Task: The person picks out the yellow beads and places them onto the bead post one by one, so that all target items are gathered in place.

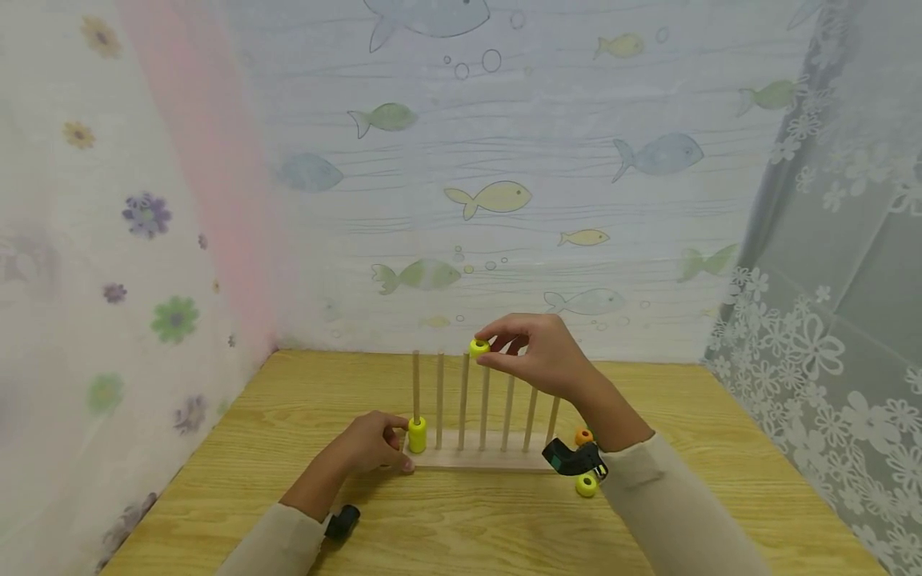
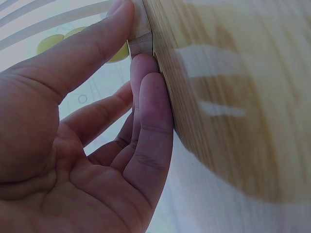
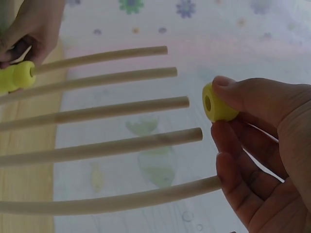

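Observation:
In the head view, my right hand [image 1: 543, 356] pinches a yellow bead [image 1: 475, 353] between thumb and fingertips, level with the peg tops. The right wrist view shows this bead [image 3: 224, 108] apart from the peg tips, its hole turned toward them. A wooden base [image 1: 468, 458] carries a row of several upright pegs [image 1: 463, 404]. Yellow beads [image 1: 417, 438] sit stacked at the bottom of the leftmost peg. My left hand [image 1: 369, 442] grips the left end of the base, thumb and fingers on its edges; the left wrist view shows the base's end [image 2: 142, 42] between them.
To the right of the base, an orange bead [image 1: 583, 437] and a yellow bead [image 1: 587, 486] lie on the wood-grain table [image 1: 461, 528], close to my right wrist's black camera [image 1: 574, 458]. Behind the table hangs a fish-print curtain [image 1: 504, 272].

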A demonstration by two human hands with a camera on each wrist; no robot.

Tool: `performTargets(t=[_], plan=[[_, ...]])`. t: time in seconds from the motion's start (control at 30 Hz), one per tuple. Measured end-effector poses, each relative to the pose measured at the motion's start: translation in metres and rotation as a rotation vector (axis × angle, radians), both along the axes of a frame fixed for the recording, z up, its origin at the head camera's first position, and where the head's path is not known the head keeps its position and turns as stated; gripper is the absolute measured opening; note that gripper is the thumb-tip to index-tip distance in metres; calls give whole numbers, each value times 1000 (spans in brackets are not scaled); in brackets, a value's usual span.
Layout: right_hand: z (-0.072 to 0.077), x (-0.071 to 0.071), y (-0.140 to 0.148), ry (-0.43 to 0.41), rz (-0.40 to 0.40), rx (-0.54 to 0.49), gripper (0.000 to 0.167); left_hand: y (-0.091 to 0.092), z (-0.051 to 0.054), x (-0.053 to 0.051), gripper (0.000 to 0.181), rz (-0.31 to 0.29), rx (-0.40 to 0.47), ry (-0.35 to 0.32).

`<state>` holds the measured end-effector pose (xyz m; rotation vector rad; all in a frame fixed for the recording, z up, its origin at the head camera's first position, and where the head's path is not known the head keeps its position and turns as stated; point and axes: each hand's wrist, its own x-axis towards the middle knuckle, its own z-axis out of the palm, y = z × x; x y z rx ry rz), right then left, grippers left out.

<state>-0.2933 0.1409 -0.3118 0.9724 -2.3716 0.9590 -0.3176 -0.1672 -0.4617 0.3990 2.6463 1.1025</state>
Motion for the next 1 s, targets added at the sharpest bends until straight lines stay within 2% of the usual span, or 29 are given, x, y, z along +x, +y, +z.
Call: performTargets(t=[0.37, 0.77, 1.0], plan=[[1, -2, -13, -11, 20, 7, 24, 1, 2, 1, 76, 3, -13, 14], [4, -4, -28, -54, 1, 4, 25, 1, 4, 0, 74, 2, -17, 11], [2, -7, -36, -55, 26, -7, 25, 0, 2, -2, 74, 1, -12, 8]])
